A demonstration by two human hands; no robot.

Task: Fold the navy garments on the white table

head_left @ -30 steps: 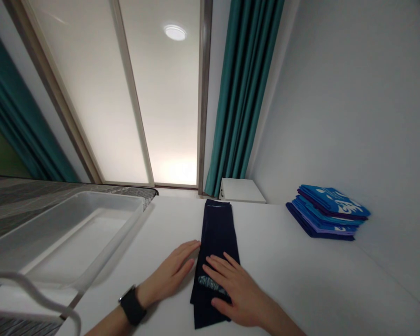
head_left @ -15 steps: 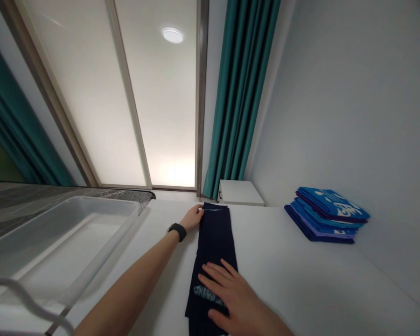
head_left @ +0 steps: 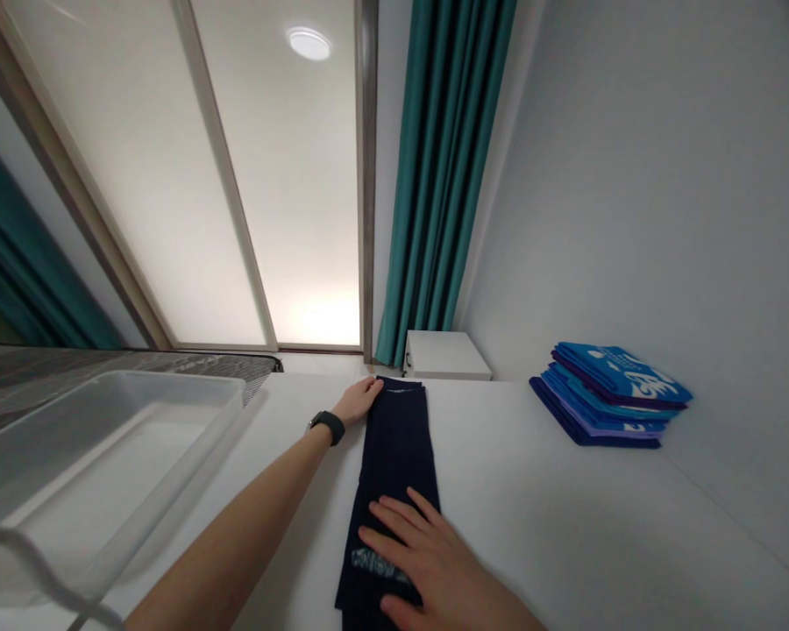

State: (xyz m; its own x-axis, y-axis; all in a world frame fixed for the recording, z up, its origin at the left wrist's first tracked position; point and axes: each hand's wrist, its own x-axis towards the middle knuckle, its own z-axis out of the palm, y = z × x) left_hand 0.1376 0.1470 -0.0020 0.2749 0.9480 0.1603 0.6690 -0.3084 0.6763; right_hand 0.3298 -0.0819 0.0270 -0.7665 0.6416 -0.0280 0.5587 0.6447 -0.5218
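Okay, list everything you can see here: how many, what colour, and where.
Table: one, white, foreground
Folded cloth: one, navy with a pale patterned patch, mid-table
Cloth stack: one, mostly blue and purple, table's right
Bin: one, translucent, left
Cord-like curve: one, grey, lower left
Marbled surface: one, grey, left edge
Cabinet: one, white, beyond the table
Door panels: two, frosted pale, background
Round light: one, white, on the right panel
Curtains: two, teal, flanking the panels
Wall: one, pale grey, right
Watch: one, black, left of the folded cloth
Left grip: one, bare, at the cloth's far left corner
Right grip: one, bare, spread on the cloth
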